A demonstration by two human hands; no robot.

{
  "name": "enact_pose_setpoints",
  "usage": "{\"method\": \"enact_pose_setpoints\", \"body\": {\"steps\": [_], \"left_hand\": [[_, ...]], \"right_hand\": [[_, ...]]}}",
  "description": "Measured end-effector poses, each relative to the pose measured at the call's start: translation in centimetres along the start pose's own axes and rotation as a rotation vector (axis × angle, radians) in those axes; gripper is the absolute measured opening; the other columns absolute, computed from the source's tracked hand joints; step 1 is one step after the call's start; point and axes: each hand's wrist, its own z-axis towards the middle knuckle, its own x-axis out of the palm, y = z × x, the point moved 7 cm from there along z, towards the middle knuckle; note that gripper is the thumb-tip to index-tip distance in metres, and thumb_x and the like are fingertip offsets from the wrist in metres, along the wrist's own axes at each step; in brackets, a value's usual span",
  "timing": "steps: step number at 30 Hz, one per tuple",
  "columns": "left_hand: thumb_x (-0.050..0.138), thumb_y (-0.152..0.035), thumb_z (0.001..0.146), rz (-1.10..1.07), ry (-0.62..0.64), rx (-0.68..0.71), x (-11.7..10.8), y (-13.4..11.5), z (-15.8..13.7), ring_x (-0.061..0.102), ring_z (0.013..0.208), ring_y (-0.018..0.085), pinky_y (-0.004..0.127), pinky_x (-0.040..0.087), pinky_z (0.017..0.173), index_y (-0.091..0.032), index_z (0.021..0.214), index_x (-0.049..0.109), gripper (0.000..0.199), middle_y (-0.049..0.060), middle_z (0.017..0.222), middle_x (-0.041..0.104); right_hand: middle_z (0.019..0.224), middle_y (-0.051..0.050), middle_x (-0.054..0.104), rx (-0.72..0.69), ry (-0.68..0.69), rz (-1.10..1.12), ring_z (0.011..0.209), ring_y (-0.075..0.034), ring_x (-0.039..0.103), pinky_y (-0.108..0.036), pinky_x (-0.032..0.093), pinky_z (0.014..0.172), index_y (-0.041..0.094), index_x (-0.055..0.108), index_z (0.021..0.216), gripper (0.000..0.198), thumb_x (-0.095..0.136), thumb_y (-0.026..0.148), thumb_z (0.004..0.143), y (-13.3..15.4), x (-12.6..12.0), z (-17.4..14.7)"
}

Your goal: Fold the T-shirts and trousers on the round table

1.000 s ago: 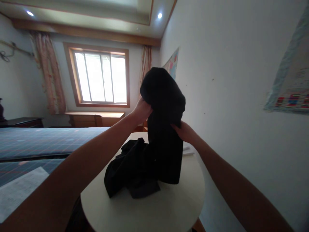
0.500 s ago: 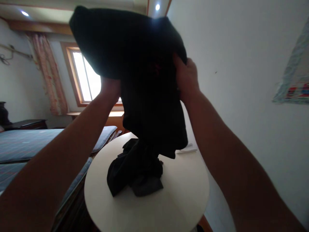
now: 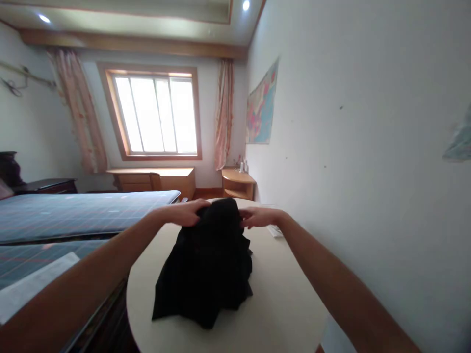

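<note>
A black garment (image 3: 209, 264) is draped in a loose heap over the round white table (image 3: 283, 299); its exact kind does not show. At its far left edge, my left hand (image 3: 187, 212) has its fingers curled into the fabric, fingertips partly hidden. My right hand (image 3: 257, 217) is at the far right edge, thumb and fingers bent in against the cloth. Between the two hands the fabric rises in a rounded hump. The darker clothing seen beneath it earlier is largely covered, with a bit of edge showing on the right.
A thin white item (image 3: 275, 231) lies on the table beyond my right forearm. A bed with a blue plaid mattress (image 3: 84, 211) stands on the left, a white sheet-like piece (image 3: 40, 279) on it. The white wall (image 3: 368, 147) runs close along the right.
Both hands have come down from high up, bringing the black garment onto the table over the dark heap there. The window and far furniture are now uncovered.
</note>
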Motion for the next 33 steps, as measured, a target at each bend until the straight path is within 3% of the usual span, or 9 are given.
{"method": "enact_pose_setpoints", "body": {"steps": [2,4,7,9,11,18,25,29,33], "left_hand": [[0.067,-0.064,0.072,0.047,0.238,-0.073,4.9,0.8,-1.0,0.032,0.143,0.038,0.051,0.029,0.116,-0.029,0.136,0.054,0.074,0.008,0.158,0.033],[0.070,-0.073,0.064,0.056,0.275,-0.105,8.3,1.3,-1.6,0.019,0.146,0.044,0.061,0.024,0.114,-0.032,0.145,0.042,0.095,0.010,0.163,0.020],[0.072,-0.075,0.060,0.082,0.147,-0.107,11.4,1.9,-1.3,0.019,0.145,0.048,0.066,0.021,0.113,-0.029,0.145,0.042,0.102,0.014,0.162,0.020],[0.074,-0.072,0.062,0.097,0.050,-0.093,12.6,2.6,-0.9,0.026,0.143,0.047,0.065,0.022,0.114,-0.026,0.143,0.044,0.098,0.015,0.160,0.027],[0.074,-0.068,0.064,0.098,-0.004,-0.077,13.5,3.2,-0.6,0.032,0.140,0.045,0.062,0.026,0.114,-0.025,0.142,0.046,0.093,0.016,0.157,0.032],[0.073,-0.065,0.068,0.042,-0.046,-0.068,14.0,4.1,-0.4,0.036,0.139,0.040,0.058,0.029,0.115,-0.025,0.140,0.048,0.086,0.014,0.155,0.036],[0.072,-0.065,0.070,-0.009,-0.086,-0.057,14.3,4.4,-1.0,0.027,0.144,0.041,0.059,0.024,0.116,-0.026,0.144,0.044,0.088,0.014,0.159,0.026],[0.056,-0.070,0.082,-0.253,-0.045,-0.020,12.5,4.5,-2.0,0.023,0.147,0.035,0.052,0.024,0.118,-0.028,0.148,0.037,0.081,0.009,0.162,0.021],[0.031,-0.065,0.095,-0.375,-0.245,-0.009,7.9,4.0,-2.2,0.031,0.144,0.029,0.046,0.023,0.120,-0.028,0.145,0.042,0.063,0.005,0.156,0.037]], "right_hand": [[0.121,-0.004,0.067,0.106,0.128,0.009,0.104,-0.018,0.062,-0.024,0.051,0.076,0.025,0.061,0.126,0.050,0.068,0.027,0.077,-3.8,0.5,-0.9],[0.125,-0.005,0.066,0.162,0.094,0.065,0.109,-0.019,0.061,-0.025,0.051,0.082,0.024,0.065,0.124,0.044,0.064,0.029,0.080,-7.4,-0.8,-1.4],[0.126,-0.007,0.066,0.287,-0.353,-0.019,0.111,-0.020,0.062,-0.028,0.050,0.088,0.022,0.068,0.119,0.037,0.056,0.026,0.085,-13.3,-5.7,-1.8],[0.130,-0.011,0.064,0.417,-0.690,-0.158,0.117,-0.022,0.058,-0.031,0.045,0.096,0.018,0.065,0.124,0.041,0.054,0.025,0.086,-17.0,-8.5,-2.9],[0.136,-0.016,0.058,0.514,-0.844,-0.231,0.128,-0.027,0.050,-0.035,0.038,0.105,0.015,0.060,0.130,0.047,0.056,0.027,0.084,-20.0,-9.3,-3.6],[0.119,-0.020,0.066,0.717,-1.021,-0.296,0.115,-0.030,0.057,-0.036,0.041,0.095,0.014,0.070,0.108,0.031,0.046,0.027,0.091,-25.5,-7.2,-4.6],[0.098,-0.019,0.068,0.702,-1.222,-0.253,0.090,-0.026,0.064,-0.033,0.043,0.077,0.014,0.063,0.111,0.035,0.033,0.025,0.097,-21.4,-10.3,-7.2],[0.103,-0.018,0.066,0.557,-1.365,-0.271,0.093,-0.024,0.061,-0.031,0.043,0.079,0.015,0.059,0.111,0.035,0.029,0.027,0.097,-15.4,-13.6,-9.5],[0.092,-0.010,0.066,0.261,-1.496,-0.270,0.082,-0.021,0.059,-0.029,0.045,0.075,0.016,0.058,0.104,0.030,0.034,0.033,0.095,-7.3,-16.1,-11.9]]}}
